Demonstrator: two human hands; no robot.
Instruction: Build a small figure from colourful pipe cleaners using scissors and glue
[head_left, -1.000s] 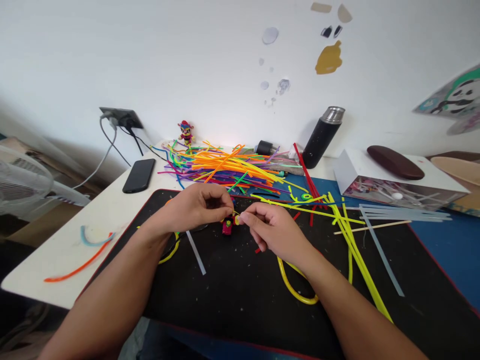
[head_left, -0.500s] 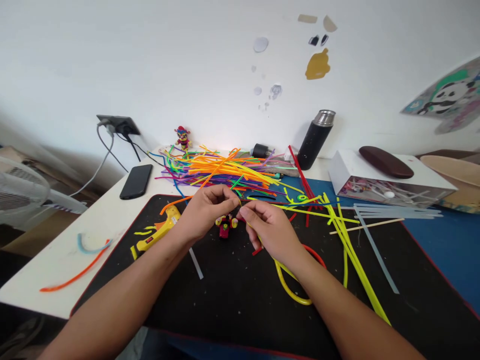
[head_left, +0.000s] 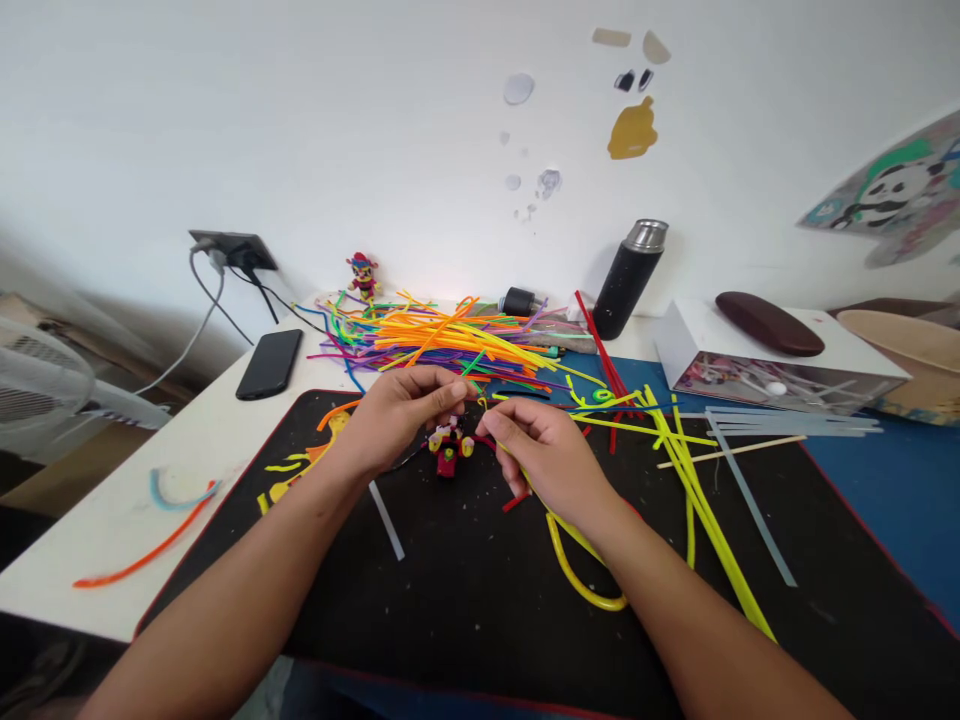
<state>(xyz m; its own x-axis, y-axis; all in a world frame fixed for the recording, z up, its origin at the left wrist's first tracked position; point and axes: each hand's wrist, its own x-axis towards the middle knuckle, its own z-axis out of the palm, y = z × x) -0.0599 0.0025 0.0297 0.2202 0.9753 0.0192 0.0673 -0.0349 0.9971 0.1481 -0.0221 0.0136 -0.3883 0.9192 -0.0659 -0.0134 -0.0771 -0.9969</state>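
Note:
My left hand (head_left: 397, 415) and my right hand (head_left: 551, 455) meet over a black mat (head_left: 465, 590), both pinched closed. Between them a small red and yellow pipe-cleaner figure (head_left: 448, 448) stands on the mat just below my fingertips. My left fingers pinch a thin strand above the figure. My right fingers pinch a yellow pipe cleaner (head_left: 577, 570) that loops down under my wrist. A yellow glue gun (head_left: 300, 470) lies partly hidden behind my left forearm.
A heap of coloured pipe cleaners (head_left: 450, 340) lies behind the mat, long yellow ones (head_left: 705, 500) at right. Also here: a black phone (head_left: 270, 362), a black flask (head_left: 626, 278), a small figurine (head_left: 363, 274), a white box (head_left: 772, 365), clear glue sticks (head_left: 787, 425), a fan (head_left: 37, 385) at left.
My hands have shifted slightly up and apart, so the small figure now shows clearly on the mat. The view has tilted a little; the glue gun came into sight.

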